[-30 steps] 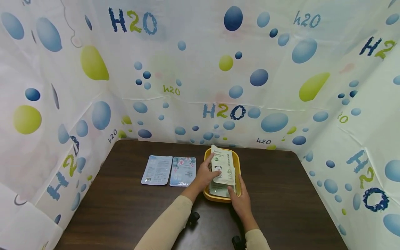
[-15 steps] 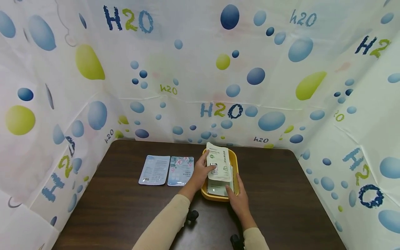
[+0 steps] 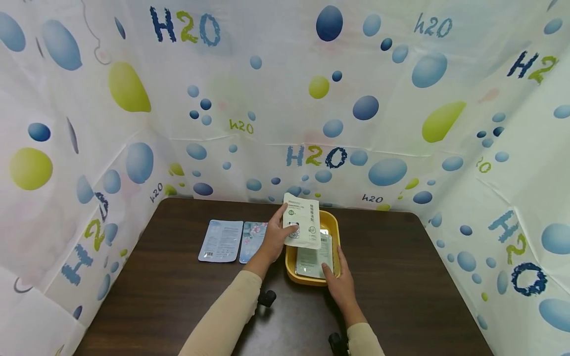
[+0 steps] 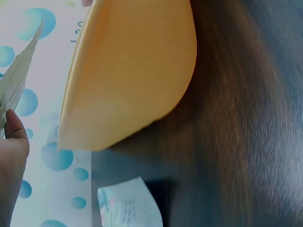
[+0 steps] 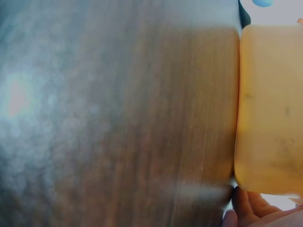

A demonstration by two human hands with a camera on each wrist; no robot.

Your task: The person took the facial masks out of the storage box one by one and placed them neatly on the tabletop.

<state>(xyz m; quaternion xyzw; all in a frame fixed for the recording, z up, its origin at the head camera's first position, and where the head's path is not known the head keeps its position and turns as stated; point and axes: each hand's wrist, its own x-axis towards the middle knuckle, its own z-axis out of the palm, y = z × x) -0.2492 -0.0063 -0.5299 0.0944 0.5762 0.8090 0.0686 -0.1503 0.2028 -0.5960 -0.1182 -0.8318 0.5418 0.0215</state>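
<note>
My left hand [image 3: 274,240] pinches a flat white sachet [image 3: 303,225] with green and dark print, thumb on its front. The sachet is raised above the left part of a yellow plastic basket [image 3: 335,222]. Inside the basket lies a pale green sachet [image 3: 313,259], partly covered by the held one. My right hand [image 3: 340,287] grips the basket's front right wall, its thumb at the inner side and fingers along the outside. In the left wrist view the left hand [image 4: 13,161] shows at the left edge with the sachet [image 4: 18,78].
Two light blue sachets lie side by side left of the basket: one with printed text [image 3: 221,241], one with flowers [image 3: 252,240], partly hidden by the left arm. The dark wooden table [image 3: 401,277] meets a patterned curtain [image 3: 267,99] at back and sides.
My left hand has lifted the white sachet up and to the left, uncovering more of the pale green one. The right hand stays on the basket.
</note>
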